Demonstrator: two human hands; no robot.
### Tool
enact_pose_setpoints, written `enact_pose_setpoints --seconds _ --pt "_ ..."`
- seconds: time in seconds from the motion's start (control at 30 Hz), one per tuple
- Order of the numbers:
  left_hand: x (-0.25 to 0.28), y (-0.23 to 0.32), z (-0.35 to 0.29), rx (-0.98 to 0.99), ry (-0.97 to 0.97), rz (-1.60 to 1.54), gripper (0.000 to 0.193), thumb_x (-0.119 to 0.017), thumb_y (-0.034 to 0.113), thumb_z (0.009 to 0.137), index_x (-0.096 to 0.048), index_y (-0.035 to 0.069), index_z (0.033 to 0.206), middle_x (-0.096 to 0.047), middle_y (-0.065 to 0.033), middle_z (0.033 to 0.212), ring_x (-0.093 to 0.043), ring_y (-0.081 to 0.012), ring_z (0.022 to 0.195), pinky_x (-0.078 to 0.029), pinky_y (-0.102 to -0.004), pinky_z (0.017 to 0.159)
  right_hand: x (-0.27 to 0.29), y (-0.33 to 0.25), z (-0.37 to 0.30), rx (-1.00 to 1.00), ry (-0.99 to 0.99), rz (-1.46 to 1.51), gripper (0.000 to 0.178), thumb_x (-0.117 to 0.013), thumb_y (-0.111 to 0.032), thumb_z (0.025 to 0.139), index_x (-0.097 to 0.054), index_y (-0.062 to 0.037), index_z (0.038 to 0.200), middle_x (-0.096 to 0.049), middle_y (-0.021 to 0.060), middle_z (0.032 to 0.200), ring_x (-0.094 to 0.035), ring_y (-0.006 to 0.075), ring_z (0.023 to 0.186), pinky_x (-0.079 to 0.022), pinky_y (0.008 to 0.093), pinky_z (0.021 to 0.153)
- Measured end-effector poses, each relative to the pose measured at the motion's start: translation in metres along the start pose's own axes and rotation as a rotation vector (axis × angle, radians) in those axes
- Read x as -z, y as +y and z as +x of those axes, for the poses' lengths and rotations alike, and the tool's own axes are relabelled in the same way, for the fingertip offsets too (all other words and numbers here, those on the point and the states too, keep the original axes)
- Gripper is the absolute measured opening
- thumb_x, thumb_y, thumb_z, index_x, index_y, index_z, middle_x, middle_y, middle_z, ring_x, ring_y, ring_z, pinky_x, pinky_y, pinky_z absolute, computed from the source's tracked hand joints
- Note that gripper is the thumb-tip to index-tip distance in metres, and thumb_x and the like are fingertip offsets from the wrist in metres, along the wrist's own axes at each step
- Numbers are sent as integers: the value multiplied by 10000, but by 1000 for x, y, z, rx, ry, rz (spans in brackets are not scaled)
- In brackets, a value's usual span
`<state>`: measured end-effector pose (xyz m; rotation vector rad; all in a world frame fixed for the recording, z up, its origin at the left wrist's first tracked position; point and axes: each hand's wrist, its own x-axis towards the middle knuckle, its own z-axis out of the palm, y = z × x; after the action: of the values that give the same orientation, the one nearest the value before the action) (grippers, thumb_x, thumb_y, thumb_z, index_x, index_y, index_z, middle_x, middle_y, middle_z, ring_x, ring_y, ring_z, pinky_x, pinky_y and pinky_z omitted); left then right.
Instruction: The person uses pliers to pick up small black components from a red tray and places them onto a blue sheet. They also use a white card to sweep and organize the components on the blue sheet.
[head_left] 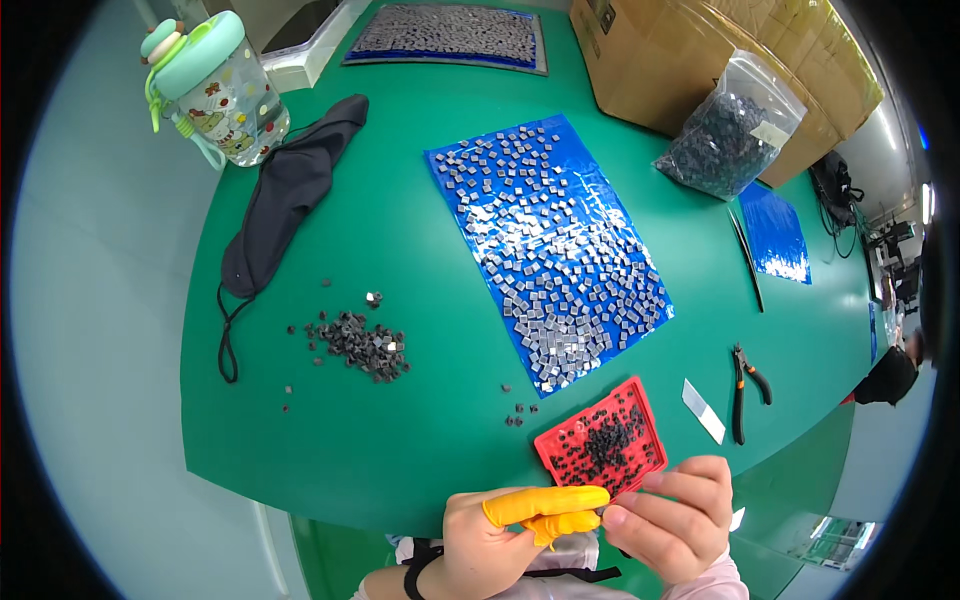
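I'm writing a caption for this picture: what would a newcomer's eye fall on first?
Probably the bright blue sheet scattered with small grey squares, in the middle of the green table. Next come the yellow finger covers on the left hand, close to the right hand at the near edge, and the red tray of small black pieces just beyond them.

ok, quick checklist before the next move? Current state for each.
1. Yellow finger covers on left hand: ok.
2. Right hand covered too: not ok, bare.
3. Piece firmly held between the fingertips: cannot tell, too small and partly hidden.
4. Red tray stocked with black pieces: ok.
5. Loose bits cleared from beside the tray: not ok.
6. Pliers laid down on the table: ok.
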<state>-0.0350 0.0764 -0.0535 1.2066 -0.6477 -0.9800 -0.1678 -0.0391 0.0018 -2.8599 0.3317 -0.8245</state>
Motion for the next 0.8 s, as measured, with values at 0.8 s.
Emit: enact_pose_setpoints --seconds 0.8 --pt "19 4 24 -321 179 1042 355 -730 -39 648 -637 -47 990 -563 -84 1008 -569 -220 758 -494 -323 626 -37 100 46 262 -297 -160 208 -645 -94 652 -646 -51 855 -573 28 816 -569 185 782 -452 314 656"
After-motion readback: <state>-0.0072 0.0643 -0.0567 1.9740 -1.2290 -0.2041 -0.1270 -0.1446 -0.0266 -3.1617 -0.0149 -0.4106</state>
